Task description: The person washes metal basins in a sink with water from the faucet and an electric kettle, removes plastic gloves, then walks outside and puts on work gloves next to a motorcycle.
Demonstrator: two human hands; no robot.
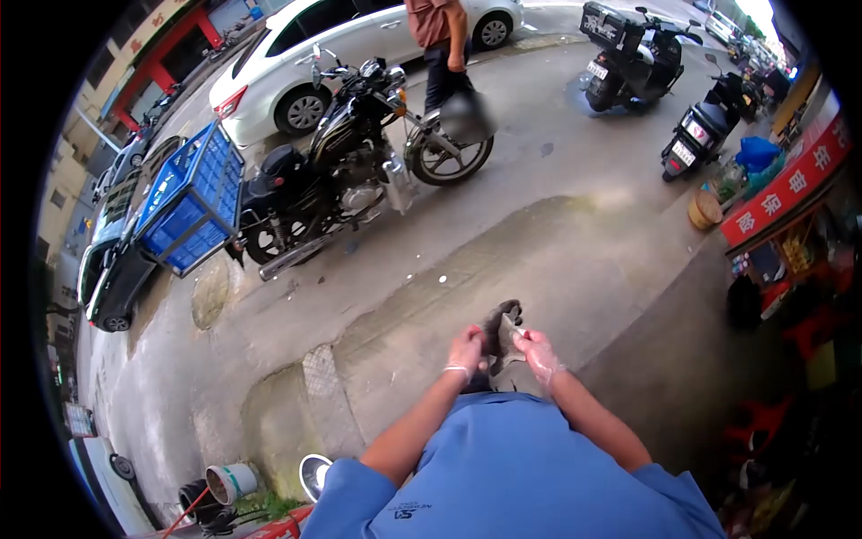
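Observation:
In front of my waist, my left hand (465, 351) closes on one side of a limp dark grey work glove (496, 329). My right hand (540, 353) pinches a lighter grey part of it from the other side. Its dark finger ends point up and away from me. Clear thin plastic covers both my hands, bunching at the wrists. I cannot make out whether there is one glove or two, as my fingers hide part of it.
Ahead stands a black motorcycle (346, 166) with a blue crate (193, 202) behind its seat. A person (440, 40) holding a dark round thing stands by a white car (269, 81). Scooters (633, 67), a red banner (790, 184) and a basket (705, 209) are right; a bucket (232, 483) is lower left.

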